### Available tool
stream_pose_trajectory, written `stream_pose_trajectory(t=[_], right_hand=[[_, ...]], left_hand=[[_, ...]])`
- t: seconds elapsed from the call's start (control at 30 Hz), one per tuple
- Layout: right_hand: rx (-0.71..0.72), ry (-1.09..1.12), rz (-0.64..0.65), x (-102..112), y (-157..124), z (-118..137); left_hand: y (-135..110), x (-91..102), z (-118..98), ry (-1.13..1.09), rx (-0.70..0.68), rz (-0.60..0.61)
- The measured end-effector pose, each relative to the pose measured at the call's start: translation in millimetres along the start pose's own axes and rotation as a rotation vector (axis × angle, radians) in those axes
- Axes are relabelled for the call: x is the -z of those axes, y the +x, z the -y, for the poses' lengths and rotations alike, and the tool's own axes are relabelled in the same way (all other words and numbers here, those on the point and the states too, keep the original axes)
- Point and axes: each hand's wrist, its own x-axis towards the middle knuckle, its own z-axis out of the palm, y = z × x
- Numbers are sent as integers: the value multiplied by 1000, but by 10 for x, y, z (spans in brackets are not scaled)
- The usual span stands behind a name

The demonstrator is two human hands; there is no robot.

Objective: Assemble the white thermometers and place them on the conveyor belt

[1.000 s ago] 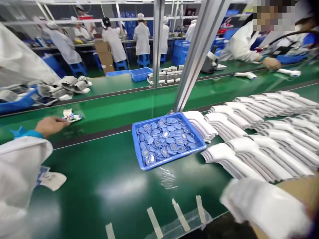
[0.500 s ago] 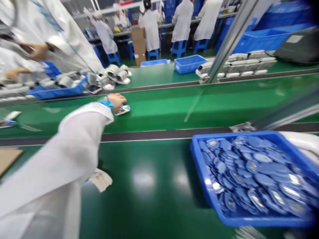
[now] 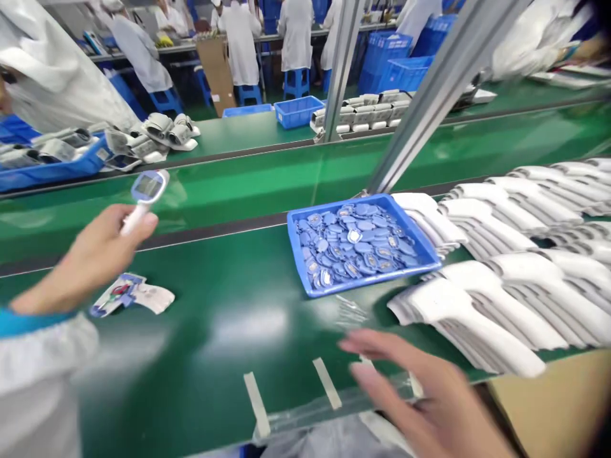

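Observation:
My left hand [image 3: 88, 257] is raised over the near green table and grips the white handle of a thermometer half-shell [image 3: 146, 194], whose blue display face points up. My right hand [image 3: 420, 388] hovers low at the front edge with fingers stretched out and nothing in it, near the tape strips [image 3: 327, 383]. A blue tray [image 3: 305, 289] full of small blue display parts sits just beyond that hand. Rows of white thermometer shells [image 3: 496, 299] lie to the right of the tray.
A torn white and blue wrapper [image 3: 131, 296] lies on the table below my left hand. The green conveyor belt [image 3: 267, 184] runs behind. Two metal posts [image 3: 429, 95] rise behind the tray. Across the belt lie more shells, blue bins [image 3: 296, 109] and several workers in white coats.
My left hand has pulled back from the belt and now holds the thermometer shell up. My right hand has come into view, open. The camera swung back to the right.

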Motion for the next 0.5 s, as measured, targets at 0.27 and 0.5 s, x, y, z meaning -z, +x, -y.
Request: stream_pose_trajectory(t=[0.27,0.5], right_hand=[[-109,483,210,-687,247,616],[140,202,457,-174,-131,-19]], left_hand=[[-2886,-835,-549,-646,-388,291],[-2909,-888,-583,-706,-289,217]])
